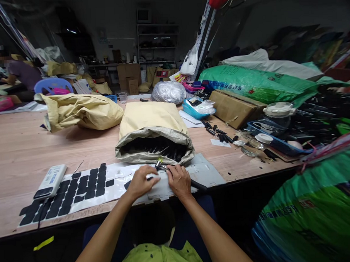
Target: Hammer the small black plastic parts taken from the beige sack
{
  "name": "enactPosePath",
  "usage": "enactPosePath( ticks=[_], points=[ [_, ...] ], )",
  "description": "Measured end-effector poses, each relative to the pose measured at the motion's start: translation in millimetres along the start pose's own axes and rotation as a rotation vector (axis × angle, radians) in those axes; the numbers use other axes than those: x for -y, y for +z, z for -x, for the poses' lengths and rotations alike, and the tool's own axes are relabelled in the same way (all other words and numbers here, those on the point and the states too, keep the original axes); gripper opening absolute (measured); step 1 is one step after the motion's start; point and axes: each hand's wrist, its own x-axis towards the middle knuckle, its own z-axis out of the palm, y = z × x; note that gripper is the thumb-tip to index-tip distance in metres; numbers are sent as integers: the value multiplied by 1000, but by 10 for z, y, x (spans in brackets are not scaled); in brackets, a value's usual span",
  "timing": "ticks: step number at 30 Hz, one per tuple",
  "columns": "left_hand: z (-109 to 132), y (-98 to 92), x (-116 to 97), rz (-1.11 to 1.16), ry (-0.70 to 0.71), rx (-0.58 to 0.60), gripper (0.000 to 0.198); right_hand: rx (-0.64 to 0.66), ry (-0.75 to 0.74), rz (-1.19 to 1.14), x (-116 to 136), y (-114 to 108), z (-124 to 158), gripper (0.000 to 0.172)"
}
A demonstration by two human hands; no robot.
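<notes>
My right hand [179,180] is closed round a slim black-handled tool. Its black handle end [198,184] sticks out to the right, and a shiny metal part shows by the fingertips. Just left of it, my left hand [142,181] has curled fingers, with thumb and fingertips apart. A short metal piece [157,164] with a yellowish tip lies close to both hands. Beyond them, the mouth of a tan sack [152,114] gapes towards me, full of black slender pieces [164,149]. Under my hands lies a grey-white board [207,170].
At left are a sheet of black stickers [90,183], a white electronic device [51,181] and another tan sack [84,111]. On the right stand a cardboard box [234,107], a blue tray [276,140] and green bags [256,81]. A person [21,76] sits far left.
</notes>
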Motion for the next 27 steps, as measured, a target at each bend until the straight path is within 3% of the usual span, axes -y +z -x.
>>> enactPosePath(
  ticks=[3, 6, 11, 16, 19, 23, 27],
  points=[
    [-622, 36, 19, -124, -93, -199, 16, 5, -2, -6, 3, -10, -1, 21],
    [-1126, 154, 90, -295, -303, -174, 24, 9, -2, -14, 2, -11, -3, 21],
    [-1452, 363, 212, -387, -448, -131, 22, 4, 2, -25, 2, -13, -10, 20],
    [-1452, 351, 255, -378, -490, -146, 21, 20, 16, -40, 12, -29, -18, 20],
    [-1341, 221, 250, -328, -403, -221, 23, 21, 21, -45, 12, -25, -19, 20],
    [-953, -5, 297, -89, -198, -353, 20, 18, 20, -43, 5, -15, -19, 20],
    [-397, -102, 445, -60, -119, -329, 16, 10, 7, -46, -5, -13, -6, 20]
  ],
)
